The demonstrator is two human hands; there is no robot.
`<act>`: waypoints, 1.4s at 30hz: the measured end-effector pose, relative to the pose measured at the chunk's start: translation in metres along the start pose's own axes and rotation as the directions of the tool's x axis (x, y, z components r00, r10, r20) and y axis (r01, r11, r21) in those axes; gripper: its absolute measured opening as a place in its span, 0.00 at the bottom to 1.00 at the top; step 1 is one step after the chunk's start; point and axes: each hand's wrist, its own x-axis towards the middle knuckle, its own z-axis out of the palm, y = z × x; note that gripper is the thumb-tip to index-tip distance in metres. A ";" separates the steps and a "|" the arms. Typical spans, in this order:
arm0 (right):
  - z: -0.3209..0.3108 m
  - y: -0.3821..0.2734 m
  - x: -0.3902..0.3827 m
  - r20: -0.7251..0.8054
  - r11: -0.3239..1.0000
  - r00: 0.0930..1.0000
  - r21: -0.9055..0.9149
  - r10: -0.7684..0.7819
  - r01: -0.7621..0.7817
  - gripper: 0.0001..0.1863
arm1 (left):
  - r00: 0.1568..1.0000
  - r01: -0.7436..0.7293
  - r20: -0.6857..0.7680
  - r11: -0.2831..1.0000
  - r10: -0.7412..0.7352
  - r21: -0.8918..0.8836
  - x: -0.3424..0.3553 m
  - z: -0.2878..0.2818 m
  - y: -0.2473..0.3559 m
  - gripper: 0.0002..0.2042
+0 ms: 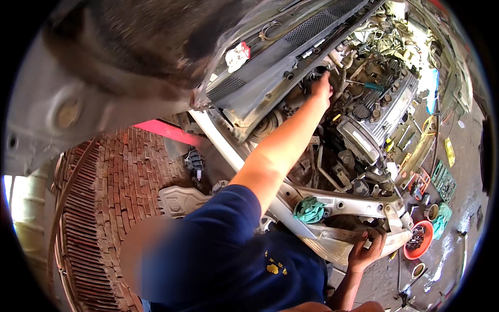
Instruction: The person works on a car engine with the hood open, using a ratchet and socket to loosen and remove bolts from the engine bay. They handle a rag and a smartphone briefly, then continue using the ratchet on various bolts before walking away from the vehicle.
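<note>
My left arm stretches over the engine bay of a car with its hood up. My left hand [322, 92] is closed around a black round part [319, 71] behind the engine; some fingers are hidden. A screwdriver [374, 86] with a teal handle lies to the right of that hand, beside the grey engine cover [392, 120]. Lower down, my right hand [365, 251] grips the edge of the pale front bumper [337, 250] with bent fingers. A crumpled teal glove or cloth [310, 209] rests on the front crossmember [349, 203], between my two arms.
The raised hood [119, 73] hangs close at the upper left. On the ground at right are a red bowl [426, 243] of small metal parts, a green socket case [445, 182] and another teal cloth [442, 220]. Brick paving [130, 177] lies at left.
</note>
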 end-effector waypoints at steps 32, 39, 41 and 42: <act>-0.008 0.016 0.002 0.102 1.000 0.995 0.009 0.006 -0.006 0.10 | 0.997 -0.065 -0.007 0.846 0.072 -0.529 0.100 -0.014 -0.046 0.03; -0.015 0.021 0.007 0.020 0.999 0.999 -0.005 -0.050 0.050 0.13 | 0.977 -0.170 -0.200 0.851 0.078 -0.497 0.139 -0.031 -0.063 0.07; -0.014 0.021 0.004 -0.016 0.999 0.999 -0.011 -0.049 0.048 0.13 | 0.973 -0.139 -0.225 0.906 0.050 -0.400 0.147 -0.032 -0.063 0.08; -0.014 0.020 0.003 -0.029 1.000 0.999 -0.008 -0.030 0.030 0.13 | 0.960 -0.129 -0.273 0.968 0.067 -0.215 0.137 -0.022 -0.066 0.09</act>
